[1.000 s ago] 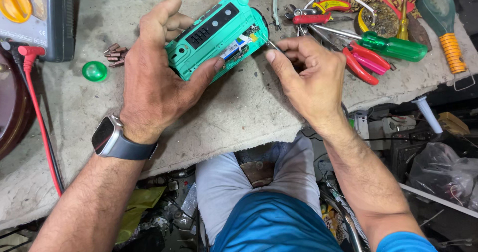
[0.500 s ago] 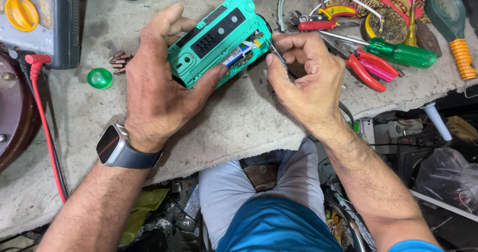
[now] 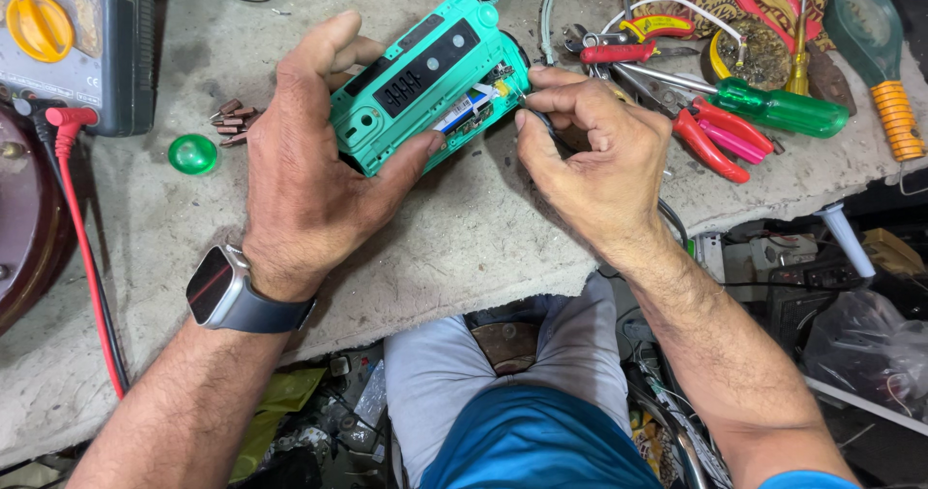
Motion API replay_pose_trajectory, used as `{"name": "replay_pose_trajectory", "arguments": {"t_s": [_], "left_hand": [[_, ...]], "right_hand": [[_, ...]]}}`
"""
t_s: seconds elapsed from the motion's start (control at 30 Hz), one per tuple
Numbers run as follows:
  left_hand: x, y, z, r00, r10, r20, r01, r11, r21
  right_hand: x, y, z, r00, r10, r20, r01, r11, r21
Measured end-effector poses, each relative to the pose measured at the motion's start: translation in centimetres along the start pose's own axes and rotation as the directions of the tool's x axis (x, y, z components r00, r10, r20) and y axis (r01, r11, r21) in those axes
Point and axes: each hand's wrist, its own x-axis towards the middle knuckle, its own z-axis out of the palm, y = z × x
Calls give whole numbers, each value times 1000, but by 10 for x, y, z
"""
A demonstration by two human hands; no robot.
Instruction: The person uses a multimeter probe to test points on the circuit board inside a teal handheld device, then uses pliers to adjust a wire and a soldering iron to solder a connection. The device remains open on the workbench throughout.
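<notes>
Head view: whatever the right hand (image 3: 590,151) pinches at the teal radio's (image 3: 430,83) open end is hidden by its fingers; the left hand (image 3: 309,170) clamps the radio, tilted, on the grey workbench (image 3: 464,247).

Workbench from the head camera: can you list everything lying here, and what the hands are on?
Device casing: one, teal, opened, centre, held.
Multimeter: one, grey with yellow dial, top left.
Probe lead: one, red, left edge.
Cap: one, green, left of the casing.
Screwdriver bits: small pile, brown, above the cap.
Screwdriver: one, green handle, right.
Pliers: one, red handles, right.
Bench cloth: one, grey.
Watch: one, dark, left wrist.
Left hand: grips the casing.
Right hand: fingertips at the casing's open end.
</notes>
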Motion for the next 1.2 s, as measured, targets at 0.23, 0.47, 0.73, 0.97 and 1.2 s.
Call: {"name": "replay_pose_trajectory", "arguments": {"t_s": [0.23, 0.47, 0.73, 0.97, 1.2], "left_hand": [[-2, -1, -1, 999, 38, -5, -38, 999, 24], [-6, -4, 0, 1000, -3, 12, 2, 999, 43], [-4, -4, -1, 998, 57, -18, -56, 997, 44], [-4, -2, -2, 998, 64, -16, -63, 997, 45], [-5, -4, -2, 999, 34, -11, -33, 998, 44]], "right_hand": [[-1, 0, 0, 1000, -12, -24, 11, 1000, -29], [1, 1, 0, 998, -41, -45, 39, 998, -54], [4, 0, 0, 998, -46, -35, 44, 996, -74], [4, 0, -1, 999, -38, -17, 36, 996, -81], [4, 0, 1, 999, -20, -27, 18, 997, -76]]}}
